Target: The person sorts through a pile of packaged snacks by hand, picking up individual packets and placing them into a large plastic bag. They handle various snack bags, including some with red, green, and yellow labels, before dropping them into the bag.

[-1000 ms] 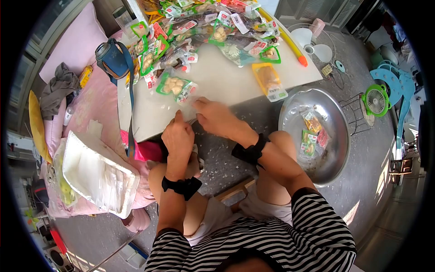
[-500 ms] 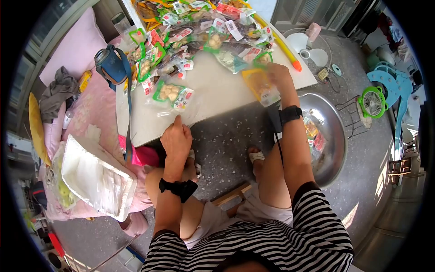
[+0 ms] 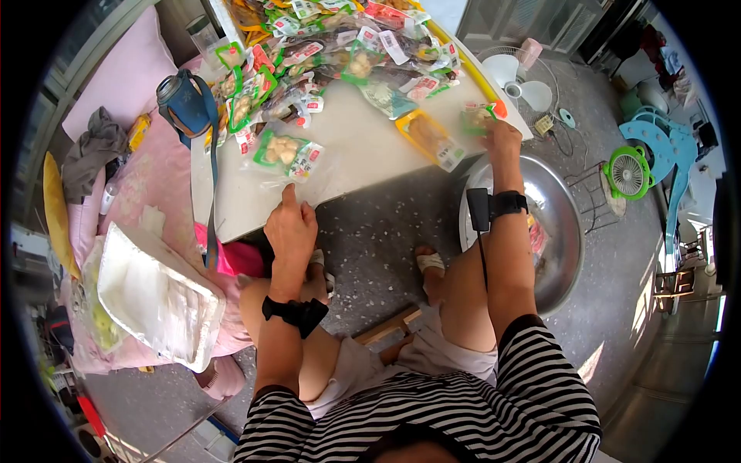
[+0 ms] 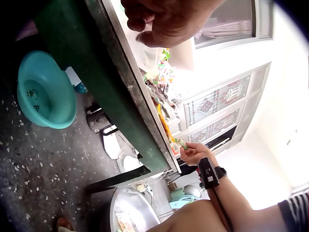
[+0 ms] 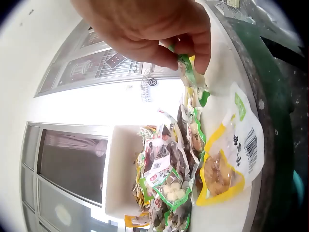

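Note:
My right hand (image 3: 505,145) pinches a small green-edged snack packet (image 3: 474,118) between thumb and fingers, over the table's right corner. In the right wrist view the packet (image 5: 189,73) hangs from the fingertips. A yellow-edged packet (image 3: 429,137) with brown food lies near the table's front edge, left of that hand. My left hand (image 3: 290,235) holds nothing and hovers at the front edge, its index finger extended and the others loosely bent. Just beyond its fingertip lies a green-edged packet (image 3: 279,150) of pale round pieces.
A heap of snack packets (image 3: 332,50) covers the back of the table (image 3: 355,158). A long yellow tube (image 3: 471,68) lies along the right edge. Below right, a metal basin (image 3: 567,224) holds some packets. A blue bottle (image 3: 184,104) and white foam box (image 3: 154,289) are at left.
My right hand has gone from beside the left hand to the table's right side and picked up the small green-edged packet. The yellow-edged packet has shifted slightly left. My left hand stays near the front edge.

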Available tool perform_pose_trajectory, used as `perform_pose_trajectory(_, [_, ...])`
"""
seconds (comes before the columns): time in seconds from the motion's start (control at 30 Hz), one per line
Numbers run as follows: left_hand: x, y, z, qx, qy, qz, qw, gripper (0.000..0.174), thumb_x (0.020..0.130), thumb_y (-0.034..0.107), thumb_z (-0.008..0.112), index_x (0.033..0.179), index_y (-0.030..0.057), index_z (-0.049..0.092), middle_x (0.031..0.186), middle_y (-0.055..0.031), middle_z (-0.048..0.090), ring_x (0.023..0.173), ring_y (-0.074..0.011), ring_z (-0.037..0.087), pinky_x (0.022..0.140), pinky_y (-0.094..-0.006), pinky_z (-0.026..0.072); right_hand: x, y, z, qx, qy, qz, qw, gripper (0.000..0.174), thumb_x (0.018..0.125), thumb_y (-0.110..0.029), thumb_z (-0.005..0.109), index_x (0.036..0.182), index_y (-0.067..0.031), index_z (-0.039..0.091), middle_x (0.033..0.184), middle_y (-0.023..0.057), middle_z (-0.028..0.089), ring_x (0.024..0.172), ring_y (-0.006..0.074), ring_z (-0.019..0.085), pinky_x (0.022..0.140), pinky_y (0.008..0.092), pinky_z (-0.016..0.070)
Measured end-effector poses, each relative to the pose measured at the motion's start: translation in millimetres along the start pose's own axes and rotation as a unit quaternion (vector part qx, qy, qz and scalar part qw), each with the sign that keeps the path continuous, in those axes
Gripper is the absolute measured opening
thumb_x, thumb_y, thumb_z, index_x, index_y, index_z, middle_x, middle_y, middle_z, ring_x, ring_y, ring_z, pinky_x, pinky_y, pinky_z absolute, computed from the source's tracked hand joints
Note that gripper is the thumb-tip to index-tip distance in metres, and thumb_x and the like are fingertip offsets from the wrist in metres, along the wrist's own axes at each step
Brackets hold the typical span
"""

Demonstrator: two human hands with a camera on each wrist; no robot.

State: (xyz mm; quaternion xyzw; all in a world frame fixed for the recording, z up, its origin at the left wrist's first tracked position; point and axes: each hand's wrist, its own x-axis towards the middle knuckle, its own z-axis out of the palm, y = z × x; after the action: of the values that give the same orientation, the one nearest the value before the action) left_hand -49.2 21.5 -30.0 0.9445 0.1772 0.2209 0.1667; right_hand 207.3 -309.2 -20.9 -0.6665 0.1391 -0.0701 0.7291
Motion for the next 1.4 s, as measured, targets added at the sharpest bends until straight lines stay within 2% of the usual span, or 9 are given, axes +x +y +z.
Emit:
perform_pose_trajectory(0.13, [-1,5,-4,-0.030,-0.009,-0.028,0.999,0.035,0.082,0.012,0.062,0.112,-0.0005,0.050,0.066,-0.0204,0.062,0.062,-0.0394,0.062,0.057,-0.0488,0.0481,-36,-29,5,0.113,-0.092,-0.057,0.988,0.021,0.084,-0.015,0.068,0.100,-0.0015,0.068,0.084,0.0020,0.066,0.065,0.0076,0.056,0.054,0.0181,0.0452])
perform_pose_trajectory(0.23, [0,11,-7,-0.049,-0.010,-0.039,0.998,0.030,0.083,0.014,0.062,0.107,0.0011,0.048,0.066,-0.0198,0.063,0.060,-0.0400,0.062,0.056,-0.0487,0.0478,-65,-35,13,0.131,-0.284,0.005,0.950,0.018,0.086,-0.016,0.068,0.099,-0.0025,0.069,0.084,-0.0009,0.066,0.062,0.0037,0.051,0.052,0.0166,0.0404])
perform_pose_trajectory(0.37, [-2,6,-4,-0.044,0.007,-0.019,0.999,0.029,0.084,0.016,0.063,0.104,0.0013,0.048,0.066,-0.0203,0.062,0.060,-0.0406,0.062,0.056,-0.0493,0.0475,-113,-45,43,-0.029,-0.497,0.061,0.865,0.017,0.087,-0.017,0.068,0.096,-0.0020,0.069,0.074,-0.0029,0.063,0.051,0.0005,0.039,0.044,0.0165,0.0271])
perform_pose_trajectory(0.47, [-1,4,-4,-0.050,0.012,-0.015,0.999,0.028,0.085,0.016,0.062,0.103,0.0018,0.048,0.066,-0.0213,0.062,0.059,-0.0412,0.061,0.054,-0.0500,0.0468,-138,-32,69,-0.133,-0.541,0.108,0.823,0.016,0.084,-0.016,0.069,0.091,-0.0014,0.070,0.069,-0.0034,0.062,0.046,0.0000,0.034,0.041,0.0178,0.0208])
perform_pose_trajectory(0.57, [-2,3,-1,-0.063,0.061,0.008,0.996,0.023,0.085,0.014,0.064,0.101,0.0040,0.051,0.051,-0.0130,0.054,0.048,-0.0347,0.058,0.048,-0.0451,0.0433,-141,-7,86,-0.126,-0.549,0.110,0.819,0.014,0.081,-0.016,0.070,0.086,-0.0024,0.070,0.069,-0.0035,0.062,0.044,0.0006,0.033,0.039,0.0184,0.0198])
perform_pose_trajectory(0.8, [-3,2,-5,-0.063,0.057,0.005,0.996,0.023,0.085,0.010,0.060,0.105,0.0043,0.051,0.059,-0.0163,0.059,0.056,-0.0380,0.061,0.052,-0.0475,0.0450,-155,-1,117,-0.167,-0.445,0.094,0.875,0.012,0.080,-0.016,0.068,0.082,-0.0040,0.071,0.066,-0.0022,0.061,0.045,0.0025,0.037,0.040,0.0207,0.0242])
perform_pose_trajectory(1.1, [-4,4,-5,-0.031,0.075,0.025,0.996,0.036,0.081,0.010,0.059,0.112,-0.0019,0.046,0.075,-0.0187,0.062,0.062,-0.0392,0.062,0.054,-0.0487,0.0487,-175,26,151,-0.035,-0.499,-0.035,0.865,0.014,0.087,-0.011,0.063,0.085,0.0013,0.070,0.072,-0.0003,0.064,0.063,0.0064,0.055,0.055,0.0231,0.0445])
perform_pose_trajectory(1.27, [-2,4,-9,-0.013,0.100,0.014,0.995,0.033,0.085,0.008,0.056,0.116,0.0002,0.047,0.072,-0.0195,0.063,0.062,-0.0379,0.063,0.053,-0.0468,0.0483,-180,30,163,-0.119,-0.477,-0.041,0.870,0.015,0.083,-0.011,0.063,0.084,0.0028,0.069,0.068,0.0022,0.063,0.062,0.0078,0.056,0.056,0.0251,0.0457])
perform_pose_trajectory(1.4, [1,-4,-11,0.019,0.100,0.002,0.995,0.041,0.076,0.009,0.060,0.116,0.0035,0.054,0.070,-0.0125,0.061,0.060,-0.0328,0.063,0.052,-0.0435,0.0496,-176,21,160,-0.222,-0.460,-0.098,0.854,0.017,0.080,-0.011,0.063,0.084,0.0041,0.068,0.065,0.0031,0.062,0.061,0.0085,0.055,0.055,0.0248,0.0452])
